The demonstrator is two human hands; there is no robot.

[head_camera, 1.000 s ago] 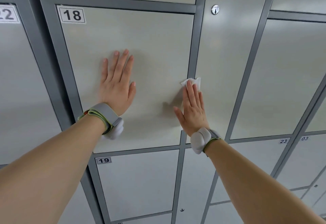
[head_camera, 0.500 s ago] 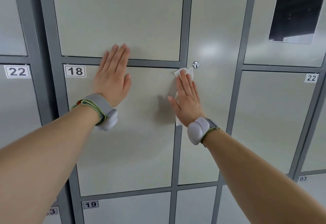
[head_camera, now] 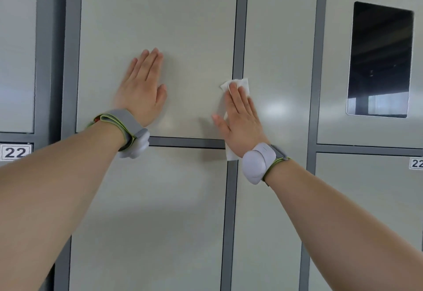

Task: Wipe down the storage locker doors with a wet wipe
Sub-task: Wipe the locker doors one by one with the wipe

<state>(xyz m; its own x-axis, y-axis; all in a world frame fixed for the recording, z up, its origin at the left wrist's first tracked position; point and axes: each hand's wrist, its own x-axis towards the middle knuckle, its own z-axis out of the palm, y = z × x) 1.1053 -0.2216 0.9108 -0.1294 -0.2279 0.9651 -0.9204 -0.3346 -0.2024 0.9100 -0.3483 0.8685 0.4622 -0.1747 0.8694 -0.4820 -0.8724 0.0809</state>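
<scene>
A wall of pale grey locker doors with darker grey frames fills the head view. My left hand [head_camera: 143, 87] lies flat, fingers straight, on the upper locker door [head_camera: 183, 27]. My right hand [head_camera: 241, 119] presses a white wet wipe [head_camera: 240, 84] with straight fingers against that door's right edge and the vertical frame strip [head_camera: 238, 39]. The wipe shows above my fingertips and below my palm. Both wrists wear grey bands.
A lower door [head_camera: 148, 210] sits beneath the horizontal frame bar [head_camera: 183, 142]. A dark glossy screen panel [head_camera: 380, 59] is set in the column at upper right. Number labels reading 22 [head_camera: 14, 152] appear at the left and right edges.
Both hands have slid upward from door 18 onto the door above it, and the view has followed them up. The wipe stays under my right hand.
</scene>
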